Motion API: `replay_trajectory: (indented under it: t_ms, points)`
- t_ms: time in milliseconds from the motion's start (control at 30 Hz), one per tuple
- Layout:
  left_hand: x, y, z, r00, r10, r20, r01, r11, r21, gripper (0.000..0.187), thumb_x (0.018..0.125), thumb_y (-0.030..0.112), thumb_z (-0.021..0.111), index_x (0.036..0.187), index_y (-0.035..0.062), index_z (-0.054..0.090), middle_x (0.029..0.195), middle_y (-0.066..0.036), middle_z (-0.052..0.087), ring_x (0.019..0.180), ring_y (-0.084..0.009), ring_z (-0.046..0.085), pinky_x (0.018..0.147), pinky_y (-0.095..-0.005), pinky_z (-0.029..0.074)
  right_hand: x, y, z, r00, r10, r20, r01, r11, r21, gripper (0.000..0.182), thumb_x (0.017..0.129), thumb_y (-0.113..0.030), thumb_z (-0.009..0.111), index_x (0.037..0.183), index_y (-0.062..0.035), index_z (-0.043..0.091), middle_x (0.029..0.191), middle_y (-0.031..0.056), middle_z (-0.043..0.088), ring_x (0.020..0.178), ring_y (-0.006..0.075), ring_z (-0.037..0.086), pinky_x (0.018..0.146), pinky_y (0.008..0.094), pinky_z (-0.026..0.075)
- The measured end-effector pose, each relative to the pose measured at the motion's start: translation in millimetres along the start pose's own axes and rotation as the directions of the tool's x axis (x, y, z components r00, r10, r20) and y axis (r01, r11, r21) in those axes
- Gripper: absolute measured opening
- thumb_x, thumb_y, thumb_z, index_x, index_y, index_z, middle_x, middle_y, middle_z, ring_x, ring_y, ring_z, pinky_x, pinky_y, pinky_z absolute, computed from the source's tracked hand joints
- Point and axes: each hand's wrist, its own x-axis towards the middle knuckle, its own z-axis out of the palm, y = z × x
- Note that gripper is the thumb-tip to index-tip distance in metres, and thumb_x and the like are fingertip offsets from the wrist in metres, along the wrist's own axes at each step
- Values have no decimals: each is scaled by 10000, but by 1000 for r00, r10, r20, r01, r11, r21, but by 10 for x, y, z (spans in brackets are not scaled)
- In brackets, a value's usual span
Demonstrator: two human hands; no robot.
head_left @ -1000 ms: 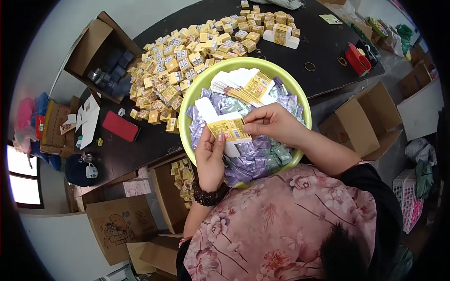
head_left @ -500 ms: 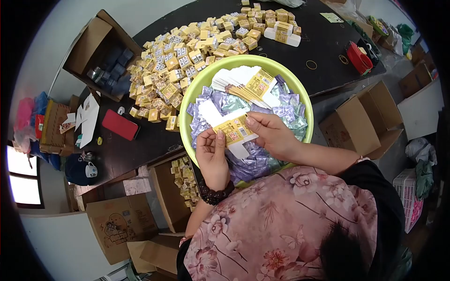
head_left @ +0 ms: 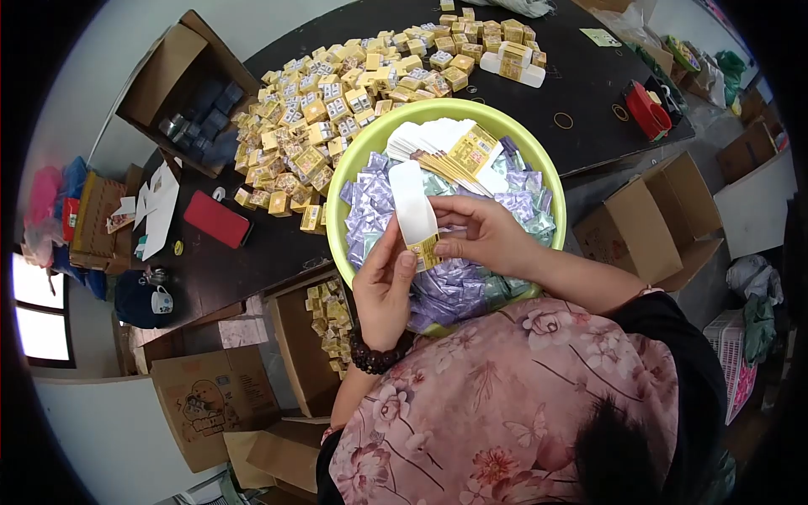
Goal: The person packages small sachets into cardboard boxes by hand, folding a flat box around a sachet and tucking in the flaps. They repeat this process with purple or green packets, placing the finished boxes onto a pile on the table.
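Observation:
Between my two hands is a small yellow-printed carton with a long white flap standing up from it. My left hand grips its left side, thumb in front. From the right, my right hand pinches the other side between thumb and fingers. Both hands are over a lime-green basin filled with purple and teal sachets. On the sachets, beyond my hands, lies a fanned stack of flat yellow-and-white cartons.
A big heap of small yellow boxes covers the black table behind the basin. A red phone lies at left. Cardboard boxes stand at right and lower left. An open box beside me holds yellow boxes.
The carton was flat and spread sideways with its yellow face toward me. Now it is turned and folded narrower, its white flap upright, and my hands are closer together.

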Motion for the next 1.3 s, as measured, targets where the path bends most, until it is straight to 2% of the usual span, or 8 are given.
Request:
replay_trajectory:
  t_ms: [100,267,400,467,667,900,1100,1300]
  points:
    - [9,44,-34,996,30,82,-39,994,107,477,936,8,561,1387,-37,413,1271,-99,520,1146,-155,536,904,-258,477,-63,-12,73,995,-84,-56,86,996,35,503,827,-5,702,1290,1,504,1200,93,548,1067,184,593,859,291,543]
    - [29,162,82,999,44,15,-43,997,-58,469,897,-48,592,1346,-31,461,1216,-90,518,1114,-152,544,888,-261,505,-97,-101,94,898,-441,2,388,787,-480,405,817,-43,726,1195,-37,580,1159,100,540,954,156,608,819,279,536]
    - [40,248,-60,986,23,163,-31,999,43,392,863,-80,615,1243,-32,534,1195,-90,500,1084,-147,551,870,-256,537,-106,-163,24,932,-341,126,357,797,-486,331,813,2,709,1126,-13,600,1222,107,477,1072,179,589,886,289,519]
    - [45,264,-127,971,16,238,-37,996,85,356,858,-85,616,1204,-34,553,1195,-92,491,1089,-148,549,860,-253,546,-99,-61,-20,962,-169,213,209,961,-179,240,826,29,682,1056,-10,629,1226,95,473,1074,173,582,897,290,517]
    - [49,284,-129,973,-53,224,40,997,65,248,841,-102,620,1076,-42,569,1249,-111,455,1123,-149,530,861,-274,557,-70,-17,80,996,-74,48,73,997,26,194,849,59,643,1026,-18,619,1113,84,532,1121,173,547,907,304,501]
    - [47,71,-37,996,46,74,-43,998,-50,415,854,-101,607,1200,16,411,1230,-125,515,1141,-189,545,907,-271,517,-4,-38,93,980,-199,-27,200,980,3,163,852,51,652,983,-16,581,1069,67,547,1102,163,546,929,309,480]
    - [8,171,32,994,-2,110,1,1000,15,480,855,-103,608,1249,29,368,1245,-139,517,1168,-185,530,973,-302,479,28,-93,56,999,-20,37,17,996,93,124,863,35,651,956,-19,591,1019,55,569,1000,120,574,862,268,487]
    - [-1,170,-10,991,-33,128,35,999,-17,468,861,-95,603,1270,24,407,1253,-145,516,1175,-186,527,963,-298,476,-35,-51,3,984,-155,92,170,967,-191,131,853,45,652,977,3,637,1019,81,583,988,139,591,840,265,499]
